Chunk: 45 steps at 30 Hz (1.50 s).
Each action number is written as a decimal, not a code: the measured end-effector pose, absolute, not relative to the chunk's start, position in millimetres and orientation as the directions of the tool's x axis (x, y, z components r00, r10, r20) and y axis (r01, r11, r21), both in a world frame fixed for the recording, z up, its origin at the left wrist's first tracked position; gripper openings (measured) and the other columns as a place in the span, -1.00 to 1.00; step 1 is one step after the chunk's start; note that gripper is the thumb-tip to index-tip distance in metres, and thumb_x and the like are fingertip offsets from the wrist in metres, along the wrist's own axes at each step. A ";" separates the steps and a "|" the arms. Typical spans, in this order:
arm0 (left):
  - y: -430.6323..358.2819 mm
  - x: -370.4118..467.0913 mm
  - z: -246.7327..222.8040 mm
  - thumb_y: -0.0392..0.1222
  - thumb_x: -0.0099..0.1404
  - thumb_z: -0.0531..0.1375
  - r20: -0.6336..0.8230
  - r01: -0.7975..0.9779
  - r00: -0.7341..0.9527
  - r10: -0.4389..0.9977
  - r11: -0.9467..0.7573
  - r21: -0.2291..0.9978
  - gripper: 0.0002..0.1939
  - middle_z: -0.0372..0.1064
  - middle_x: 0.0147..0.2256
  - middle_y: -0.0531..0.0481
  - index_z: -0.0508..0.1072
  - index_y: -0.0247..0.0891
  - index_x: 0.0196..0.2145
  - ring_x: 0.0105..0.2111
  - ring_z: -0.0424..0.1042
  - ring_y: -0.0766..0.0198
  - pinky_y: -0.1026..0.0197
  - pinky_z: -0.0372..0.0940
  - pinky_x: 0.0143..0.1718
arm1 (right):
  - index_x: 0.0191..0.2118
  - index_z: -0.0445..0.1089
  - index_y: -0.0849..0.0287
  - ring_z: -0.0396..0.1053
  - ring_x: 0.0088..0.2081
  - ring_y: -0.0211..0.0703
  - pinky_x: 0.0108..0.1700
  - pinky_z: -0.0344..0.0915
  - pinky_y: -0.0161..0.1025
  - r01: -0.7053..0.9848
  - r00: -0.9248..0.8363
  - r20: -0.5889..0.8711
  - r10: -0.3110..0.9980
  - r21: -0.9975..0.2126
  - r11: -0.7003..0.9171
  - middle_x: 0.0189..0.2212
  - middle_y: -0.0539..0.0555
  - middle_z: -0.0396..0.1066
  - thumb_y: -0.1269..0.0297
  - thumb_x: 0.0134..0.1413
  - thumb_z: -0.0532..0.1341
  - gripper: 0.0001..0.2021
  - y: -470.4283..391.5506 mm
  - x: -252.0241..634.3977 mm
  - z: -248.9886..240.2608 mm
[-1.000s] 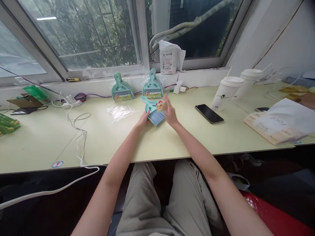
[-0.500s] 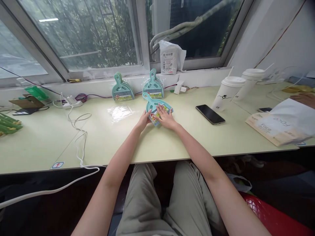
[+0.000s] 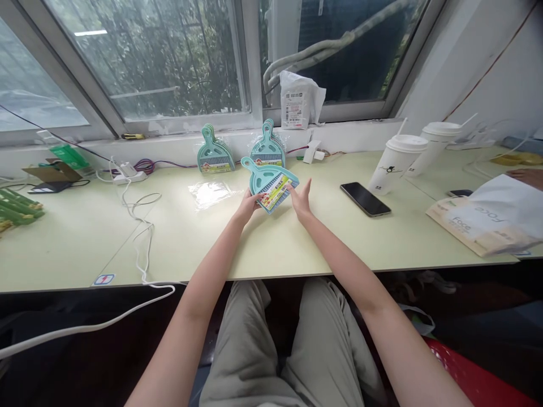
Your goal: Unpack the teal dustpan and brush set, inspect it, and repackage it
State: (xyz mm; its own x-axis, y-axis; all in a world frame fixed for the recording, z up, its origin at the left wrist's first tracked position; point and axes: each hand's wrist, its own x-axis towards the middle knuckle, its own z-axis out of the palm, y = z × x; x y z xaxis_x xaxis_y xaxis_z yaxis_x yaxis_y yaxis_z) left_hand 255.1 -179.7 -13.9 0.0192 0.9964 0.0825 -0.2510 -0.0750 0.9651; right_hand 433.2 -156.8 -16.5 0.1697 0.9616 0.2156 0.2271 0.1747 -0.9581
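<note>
A teal toy dustpan and brush set with a printed label is held tilted above the table, its handle pointing to the upper left. Gripping its lower left edge is my left hand, thumb over the front. My right hand is at the right edge, fingers stretched and apart, thumb by the label. Behind stand two upright stacks of similar dustpans in clear wrap, a left stack and a right stack. A clear plastic bag lies flat to the left of my hands.
To the right lie a black phone, two white lidded cups with straws, and a paper bag; another person's hand shows behind it. White cables cross the table's left. A white package stands on the sill.
My right hand has moved off the label to the right edge of the dustpan, uncovering the printed front. My left hand keeps its hold. The view has shifted slightly.
</note>
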 end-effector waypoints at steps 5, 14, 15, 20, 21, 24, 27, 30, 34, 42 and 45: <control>-178.9 252.4 -12.1 -0.21 -0.03 0.31 0.089 -0.253 0.031 0.996 -0.078 0.964 -0.51 0.44 -0.20 -0.01 0.28 -0.21 -0.12 -0.22 0.46 0.20 0.12 0.37 -0.17 | -0.02 0.24 0.11 0.51 -0.17 -0.15 0.02 0.41 -0.02 -0.338 -0.160 -0.048 0.986 -0.936 -0.100 -0.07 0.10 0.48 0.30 0.11 0.20 -0.70 -157.2 426.7 -21.4; -179.8 252.8 -5.9 -0.23 -0.05 0.27 0.046 -0.280 -0.036 0.998 -0.054 0.959 -0.56 0.44 -0.32 0.00 0.31 -0.26 -0.16 -0.29 0.46 0.22 0.12 0.36 -0.19 | -0.23 0.28 0.13 0.51 -0.37 -0.26 -0.05 0.46 -0.09 -0.459 -0.232 -0.015 0.973 -0.880 -0.123 -0.31 -0.02 0.53 0.49 0.09 0.14 -0.86 -161.9 427.6 -13.6; -179.8 253.0 -5.9 -0.23 -0.04 0.27 0.047 -0.282 -0.036 0.998 -0.055 0.958 -0.56 0.44 -0.31 0.00 0.31 -0.26 -0.16 -0.29 0.46 0.22 0.11 0.36 -0.19 | -0.23 0.28 0.13 0.51 -0.37 -0.26 -0.05 0.47 -0.09 -0.459 -0.230 -0.019 0.973 -0.879 -0.126 -0.32 -0.02 0.53 0.48 0.09 0.14 -0.86 -161.8 427.7 -13.6; -179.9 253.1 -6.4 -0.24 -0.03 0.28 0.048 -0.277 -0.032 0.998 -0.055 0.959 -0.58 0.46 -0.30 -0.01 0.32 -0.26 -0.16 -0.29 0.47 0.23 0.11 0.36 -0.17 | -0.24 0.28 0.13 0.51 -0.36 -0.25 -0.04 0.46 -0.08 -0.461 -0.224 -0.024 0.974 -0.878 -0.127 -0.33 -0.02 0.53 0.47 0.09 0.14 -0.87 -160.4 427.5 -15.1; -179.9 253.0 -6.4 -0.24 -0.03 0.28 0.048 -0.275 -0.032 0.998 -0.055 0.960 -0.58 0.46 -0.30 -0.01 0.32 -0.26 -0.16 -0.29 0.47 0.23 0.10 0.36 -0.16 | -0.24 0.28 0.13 0.51 -0.36 -0.25 -0.03 0.46 -0.08 -0.462 -0.223 -0.023 0.975 -0.878 -0.126 -0.32 -0.02 0.53 0.48 0.09 0.14 -0.87 -160.3 427.6 -15.0; -179.8 252.5 -7.0 -0.22 -0.02 0.28 0.060 -0.264 -0.027 0.998 -0.065 0.962 -0.57 0.45 -0.27 -0.03 0.32 -0.25 -0.15 -0.25 0.47 0.20 0.08 0.35 -0.14 | -0.24 0.29 0.13 0.51 -0.36 -0.26 -0.03 0.45 -0.07 -0.464 -0.216 -0.031 0.976 -0.876 -0.131 -0.32 -0.02 0.52 0.48 0.11 0.12 -0.87 -160.8 427.7 -13.7; -179.7 251.4 -8.0 -0.21 -0.01 0.29 0.072 -0.245 -0.013 0.997 -0.073 0.967 -0.56 0.45 -0.25 -0.04 0.31 -0.24 -0.14 -0.22 0.47 0.18 0.07 0.35 -0.12 | -0.23 0.29 0.13 0.50 -0.38 -0.26 -0.04 0.46 -0.07 -0.462 -0.209 -0.045 0.977 -0.876 -0.139 -0.31 -0.02 0.52 0.48 0.13 0.10 -0.87 -161.9 427.6 -12.0; -179.9 250.7 -8.4 -0.20 -0.01 0.31 0.076 -0.230 -0.010 0.997 -0.076 0.970 -0.57 0.46 -0.24 -0.04 0.31 -0.24 -0.16 -0.20 0.47 0.17 0.08 0.35 -0.13 | -0.23 0.29 0.13 0.50 -0.38 -0.27 -0.05 0.46 -0.09 -0.457 -0.206 -0.046 0.977 -0.879 -0.138 -0.32 -0.02 0.52 0.47 0.13 0.11 -0.88 -162.1 427.8 -11.6; -180.9 251.3 -7.7 -0.20 -0.02 0.32 0.082 -0.226 -0.011 0.997 -0.083 0.971 -0.57 0.47 -0.24 -0.04 0.31 -0.24 -0.17 -0.20 0.47 0.16 0.09 0.36 -0.14 | -0.23 0.29 0.12 0.51 -0.37 -0.25 -0.05 0.46 -0.09 -0.450 -0.217 -0.040 0.975 -0.883 -0.136 -0.31 -0.01 0.52 0.42 0.13 0.15 -0.90 -161.3 428.6 -12.8; -182.5 252.3 -5.8 -0.18 -0.01 0.33 0.079 -0.220 -0.008 0.997 -0.079 0.972 -0.56 0.47 -0.23 -0.05 0.32 -0.24 -0.17 -0.18 0.47 0.14 0.09 0.36 -0.13 | -0.21 0.28 0.11 0.53 -0.27 -0.21 -0.04 0.47 -0.10 -0.440 -0.212 -0.009 0.977 -0.892 -0.104 -0.24 0.00 0.54 0.40 0.05 0.25 -0.81 -158.5 427.9 -17.0; -183.2 253.5 -5.2 -0.18 -0.01 0.33 0.087 -0.220 -0.003 0.996 -0.085 0.972 -0.56 0.47 -0.24 -0.06 0.32 -0.25 -0.16 -0.18 0.47 0.13 0.08 0.36 -0.13 | -0.21 0.28 0.10 0.53 -0.25 -0.21 -0.03 0.47 -0.08 -0.433 -0.208 -0.016 0.978 -0.895 -0.107 -0.25 -0.01 0.54 0.41 0.03 0.26 -0.80 -157.9 428.1 -17.6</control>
